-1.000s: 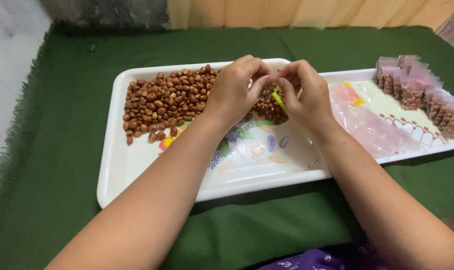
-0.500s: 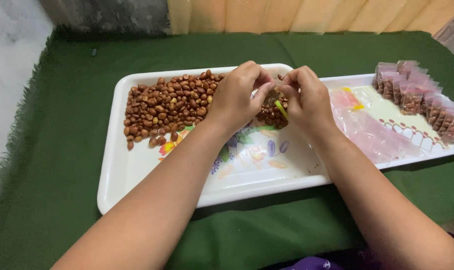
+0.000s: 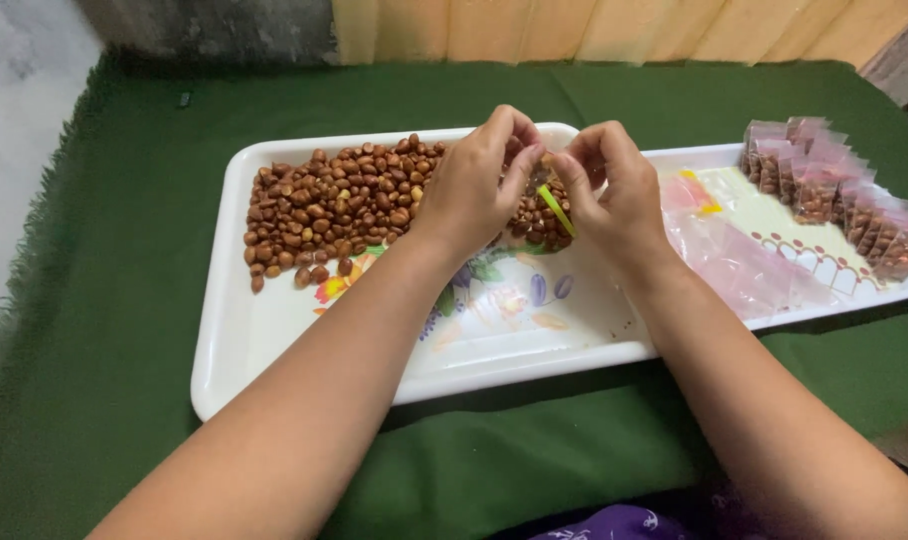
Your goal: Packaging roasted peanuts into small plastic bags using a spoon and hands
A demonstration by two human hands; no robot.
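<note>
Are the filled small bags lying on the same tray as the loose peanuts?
No, the filled small bags lie on the right tray, while the loose peanuts lie on the left tray.

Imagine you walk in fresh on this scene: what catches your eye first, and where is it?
A heap of brown peanuts fills the far left of a white tray on green cloth. Over it, the left hand and right hand pinch a small packet with a green strip. Filled packets line the right tray.

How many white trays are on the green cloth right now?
2. One tray lies under both hands and holds the peanuts; the second tray adjoins its right side, holding filled packets. Its far end runs out of view.
</note>
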